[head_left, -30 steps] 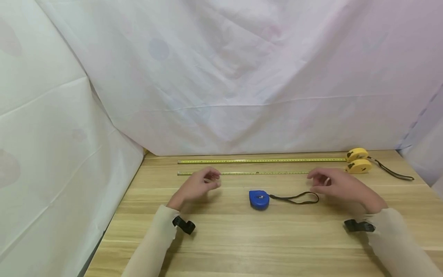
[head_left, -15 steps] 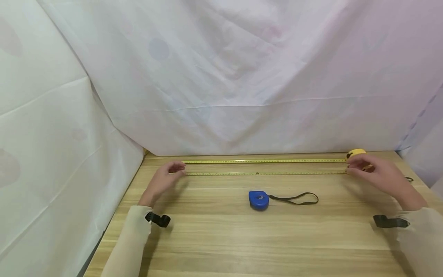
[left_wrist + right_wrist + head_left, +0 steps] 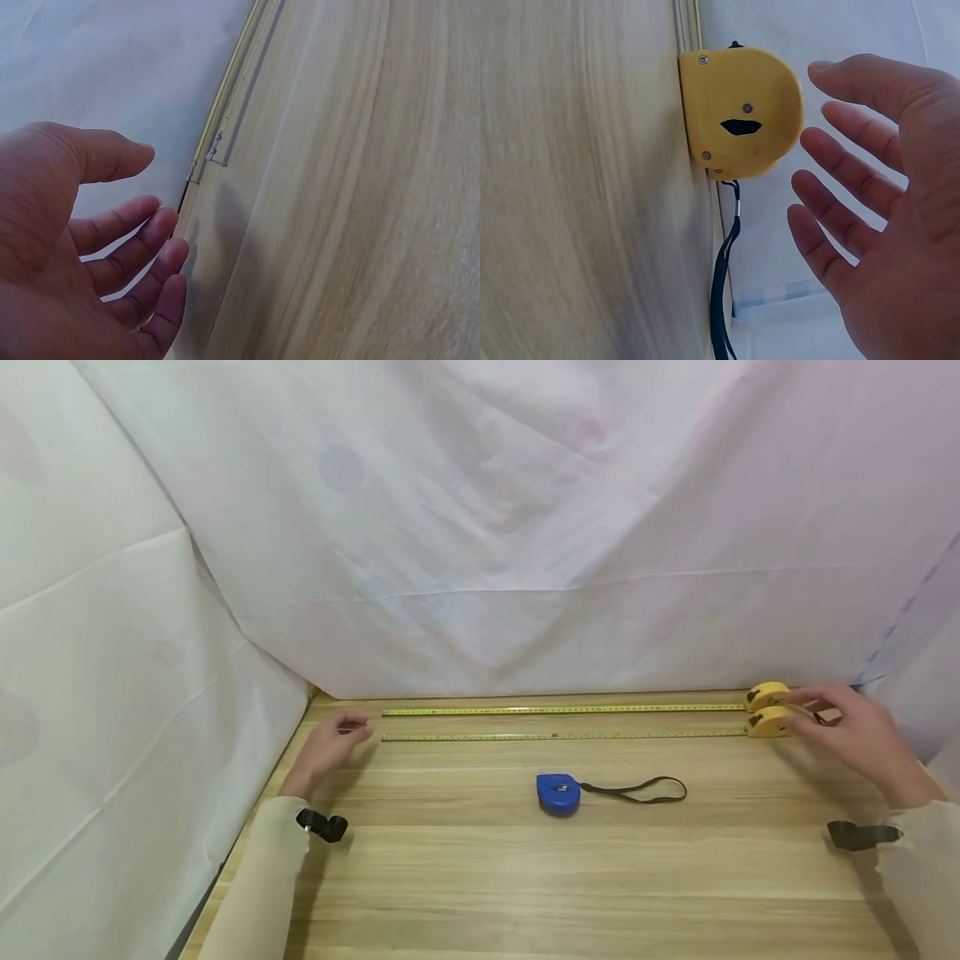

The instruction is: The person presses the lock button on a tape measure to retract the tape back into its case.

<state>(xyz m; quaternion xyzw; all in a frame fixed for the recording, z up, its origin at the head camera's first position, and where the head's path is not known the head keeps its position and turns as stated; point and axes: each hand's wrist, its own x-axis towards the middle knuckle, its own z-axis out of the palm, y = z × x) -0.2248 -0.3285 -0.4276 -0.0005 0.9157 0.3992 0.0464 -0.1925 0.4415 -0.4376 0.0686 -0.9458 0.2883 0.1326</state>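
Left hand (image 3: 327, 747) and right hand (image 3: 855, 727) well apart, thumbs clear of fingers

Two yellow tapes, the far tape (image 3: 767, 695) and the front tape (image 3: 768, 724), stand side by side near the right end of the table (image 3: 525, 877). The far blade (image 3: 562, 708) and front blade (image 3: 562, 737) stretch leftward, roughly parallel, just in front of the cloth (image 3: 487, 527). Nearer the person lies the blue tape (image 3: 558, 794), its loop (image 3: 648, 791) to the right; only the head view shows these two.

From the head, the right fingertips overlap the yellow cases and seem to touch them. The right wrist view shows a gap between thumb and front tape; the fingertips come so close to the case in outline that contact cannot be told. The fingers are loosely bent and apart from the thumb.

The left wrist view shows the far hook (image 3: 193, 171) and front hook (image 3: 214, 150), mere specks from the head. The left hand is near them, thumb well apart from softly curved fingers.

In the right wrist view the front tape hides nearly all of the far one. A black strap (image 3: 721, 277) runs down and is cut off by the lower edge; the head view has it mostly behind the right hand. The blade figures are too small to read.
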